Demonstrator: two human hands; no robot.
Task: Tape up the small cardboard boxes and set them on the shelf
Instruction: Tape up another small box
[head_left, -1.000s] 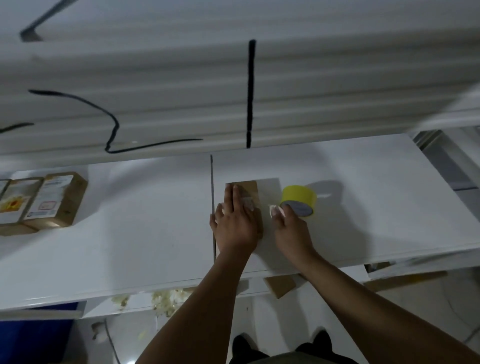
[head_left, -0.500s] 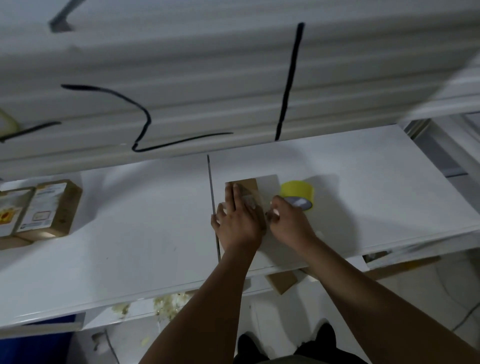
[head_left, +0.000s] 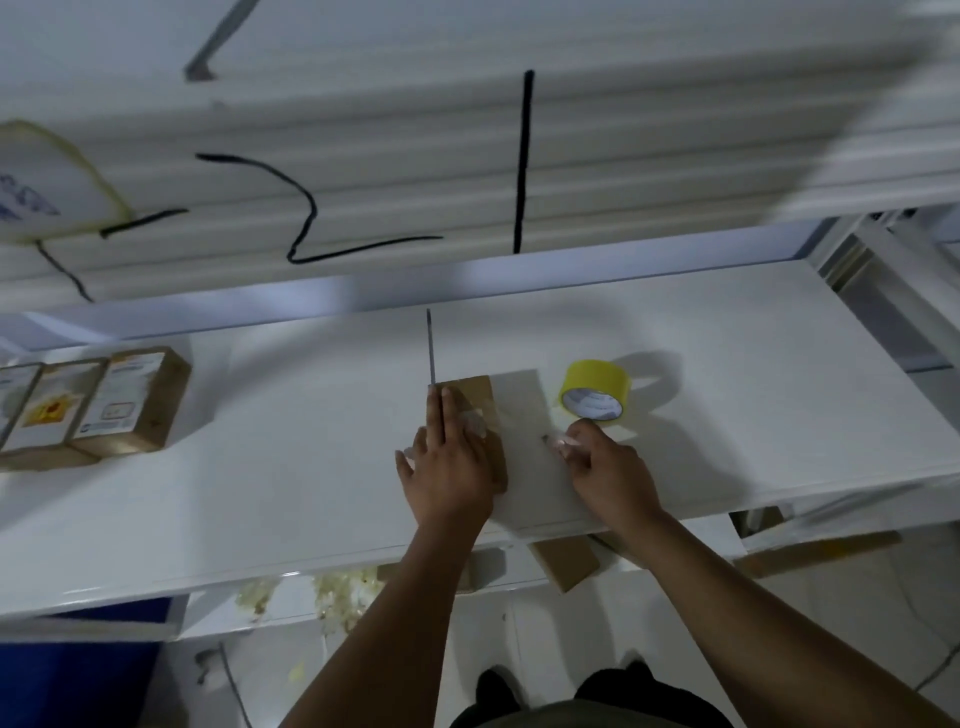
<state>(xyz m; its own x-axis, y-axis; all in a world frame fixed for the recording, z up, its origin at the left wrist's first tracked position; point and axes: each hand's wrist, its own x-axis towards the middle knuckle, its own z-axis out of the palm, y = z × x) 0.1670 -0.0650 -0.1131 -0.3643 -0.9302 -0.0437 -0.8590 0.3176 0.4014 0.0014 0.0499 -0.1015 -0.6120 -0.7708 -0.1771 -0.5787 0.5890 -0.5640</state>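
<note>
A small brown cardboard box (head_left: 480, 397) lies on the white shelf board (head_left: 753, 389), just right of its dark seam. My left hand (head_left: 447, 467) rests flat on top of the box with straight fingers and hides most of it. A yellow tape roll (head_left: 595, 389) stands on edge to the right of the box. Just below the roll is my right hand (head_left: 608, 470), apart from the box, with curled fingers. Its thumb and forefinger pinch what looks like a pale tape end.
Three labelled cardboard boxes (head_left: 124, 405) stand side by side at the board's far left. White panels with black marks (head_left: 519, 156) overhang the back. Cardboard scraps (head_left: 566, 566) lie on the level below the front edge, and something blue (head_left: 78, 670) sits at lower left.
My right hand has moved right, away from the box edge, to a spot under the tape roll. My left hand has stayed on the box. The camera has tilted.
</note>
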